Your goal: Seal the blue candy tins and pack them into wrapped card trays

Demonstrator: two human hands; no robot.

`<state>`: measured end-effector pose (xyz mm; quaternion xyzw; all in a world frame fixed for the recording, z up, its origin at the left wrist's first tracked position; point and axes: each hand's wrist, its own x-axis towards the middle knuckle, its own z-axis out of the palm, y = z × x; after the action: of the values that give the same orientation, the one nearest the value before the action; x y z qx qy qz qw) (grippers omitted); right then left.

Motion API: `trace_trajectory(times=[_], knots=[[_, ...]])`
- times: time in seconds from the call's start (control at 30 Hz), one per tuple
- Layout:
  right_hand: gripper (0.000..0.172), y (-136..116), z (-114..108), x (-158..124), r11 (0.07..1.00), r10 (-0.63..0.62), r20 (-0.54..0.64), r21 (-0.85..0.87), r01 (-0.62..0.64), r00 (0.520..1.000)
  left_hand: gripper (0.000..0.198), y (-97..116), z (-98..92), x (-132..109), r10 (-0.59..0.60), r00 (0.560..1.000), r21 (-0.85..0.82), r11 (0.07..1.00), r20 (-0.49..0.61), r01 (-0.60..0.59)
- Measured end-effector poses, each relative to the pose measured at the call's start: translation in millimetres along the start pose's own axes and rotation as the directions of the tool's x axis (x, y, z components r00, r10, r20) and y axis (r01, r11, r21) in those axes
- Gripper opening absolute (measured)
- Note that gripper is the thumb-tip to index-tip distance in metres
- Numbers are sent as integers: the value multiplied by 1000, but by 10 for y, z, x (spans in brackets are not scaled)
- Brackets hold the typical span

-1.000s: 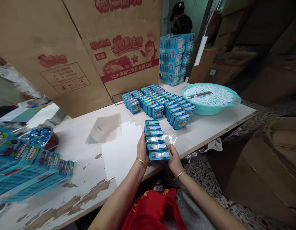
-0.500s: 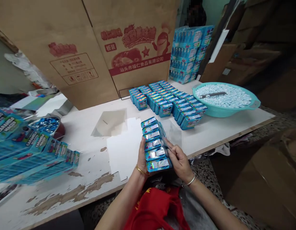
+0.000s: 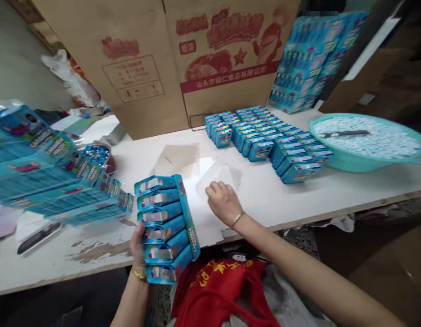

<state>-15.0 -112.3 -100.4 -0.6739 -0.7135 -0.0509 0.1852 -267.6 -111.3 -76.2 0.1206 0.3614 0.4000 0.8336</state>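
My left hand (image 3: 138, 245) holds a blue display tray (image 3: 188, 218) from its left side; the tray is tilted and carries a row of several blue packs. Its fingers are mostly behind the tray. Over the table, my right hand (image 3: 224, 200) has its fingers curled at the edge of a clear plastic sheet (image 3: 205, 179); whether they grip it is hard to tell. Another translucent sheet (image 3: 179, 156) lies behind, on the white table (image 3: 258, 204). Rows of small blue boxes (image 3: 261, 150) stand beyond my right hand.
Stacked blue trays (image 3: 60, 172) fill the left, beside a bowl of blue wrapped pieces (image 3: 110, 161). A turquoise basin (image 3: 356, 161) of pale pieces is at right. A large carton (image 3: 145, 113) and wrapped blue stacks (image 3: 299, 72) stand behind. A dark knife-like object (image 3: 38, 238) lies front left.
The tray has moved left in my left hand and turned, showing its printed edge. My right hand has left it and reached to the clear sheet. The view has shifted.
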Motion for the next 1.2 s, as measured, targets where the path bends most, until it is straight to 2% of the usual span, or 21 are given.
trace_trajectory(times=[0.07, 0.13, 0.2, 0.27, 0.33, 0.4, 0.5, 0.6, 0.7, 0.8, 0.87, 0.93, 1.0, 1.1, 1.2], knots=[[19, -138, 379, -28, 994, -77, 127, 83, 67, 989, 35, 104, -179, -231, 109, 983, 51, 993, -148, -103], [19, -152, 672, -149, 967, -119, 148, 243, 81, 982, 33, 129, -321, -394, 172, 947, 105, 983, -273, -149], [28, -67, 834, -286, 899, -136, 112, 431, 75, 984, 30, 95, -420, -480, 175, 917, 136, 982, -359, -134], [39, 37, 892, -375, 823, -145, 80, 563, 75, 986, 27, 19, -461, -488, 132, 905, 165, 984, -405, -70], [37, 97, 904, -395, 778, -152, 74, 624, 73, 986, 29, -82, -434, -429, 67, 919, 205, 979, -388, 16], [33, 106, 916, -365, 758, -132, 86, 651, 45, 988, 38, -190, -342, -328, 20, 954, 269, 961, -301, 65], [31, 93, 935, -281, 712, -59, 96, 702, -25, 994, 61, -319, -158, -165, 22, 991, 393, 919, -130, 31], [25, 113, 893, -191, 628, 53, 104, 770, -114, 993, 78, -377, -36, -40, 40, 999, 518, 855, -27, -20], [21, 145, 797, -121, 551, 169, 109, 814, -186, 980, 81, -384, -15, 35, 61, 998, 606, 794, -8, -44], [17, 167, 727, -97, 517, 178, 89, 839, -170, 980, 81, -377, -21, 69, 66, 998, 673, 738, 7, -54], [17, 183, 708, -104, 461, 160, 123, 868, -184, 979, 82, -379, -4, 78, 59, 998, 699, 713, 25, -60], [20, 204, 692, -110, 379, 129, 175, 901, -212, 976, 82, -387, 32, 84, 53, 998, 700, 712, 32, -61], [24, 228, 661, -101, 329, 107, 176, 922, -202, 979, 81, -396, 76, 93, 49, 999, 690, 723, 16, -47], [24, 262, 590, -59, 337, 107, 106, 932, -137, 989, 79, -394, 133, 117, 23, 1000, 669, 743, -14, -8], [24, 306, 544, -5, 325, 93, 116, 935, -140, 989, 80, -380, 186, 160, 7, 1000, 644, 765, -14, 4]])
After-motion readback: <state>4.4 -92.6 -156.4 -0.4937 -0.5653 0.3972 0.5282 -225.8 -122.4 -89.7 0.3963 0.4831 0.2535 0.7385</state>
